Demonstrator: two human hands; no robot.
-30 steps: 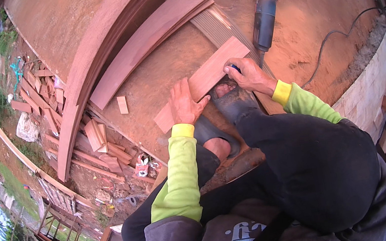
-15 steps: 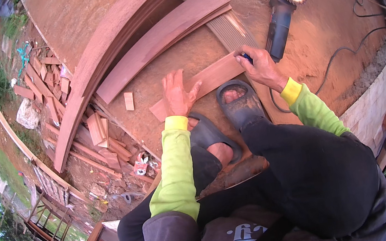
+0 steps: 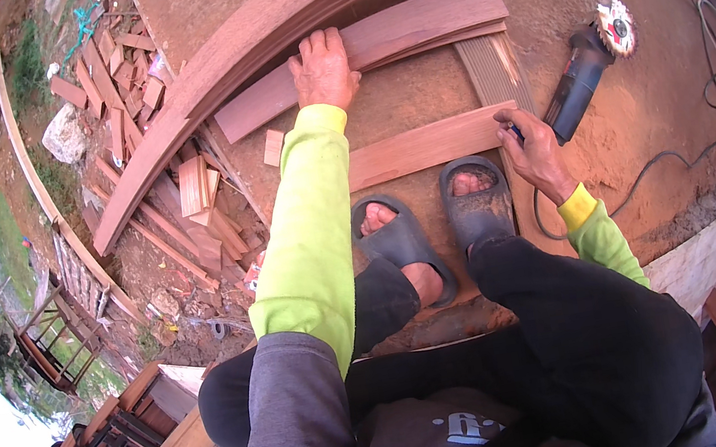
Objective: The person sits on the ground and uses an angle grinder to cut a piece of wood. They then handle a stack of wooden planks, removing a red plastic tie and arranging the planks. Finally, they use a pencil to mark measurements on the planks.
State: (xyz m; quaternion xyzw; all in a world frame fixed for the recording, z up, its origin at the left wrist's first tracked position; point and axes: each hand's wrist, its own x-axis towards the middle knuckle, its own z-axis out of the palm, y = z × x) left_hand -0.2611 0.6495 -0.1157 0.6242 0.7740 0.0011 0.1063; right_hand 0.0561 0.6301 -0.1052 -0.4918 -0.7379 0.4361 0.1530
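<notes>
My left hand (image 3: 324, 69) is closed over the far edge of a short curved wooden board (image 3: 425, 24), its fingers curled round the rim. That board lies with at least one similar piece under it. Beside the right end of a straight reddish board (image 3: 421, 147), my right hand (image 3: 537, 150) is closed on a small dark-blue, pen-like thing, mostly hidden by the fingers. The straight board lies flat just beyond my sandals (image 3: 478, 206). A small wood offcut (image 3: 273, 147) sits left of it.
An angle grinder (image 3: 581, 74) with a toothed disc lies at the right, its cord (image 3: 649, 189) looping behind my right hand. Long curved boards (image 3: 199, 85) arch across the far left. Wood scraps (image 3: 110, 85) are heaped on the ground beyond the platform's edge.
My left hand has left the straight board and reached up to the short curved board. My right hand stays at the straight board's right end. The view has shifted.
</notes>
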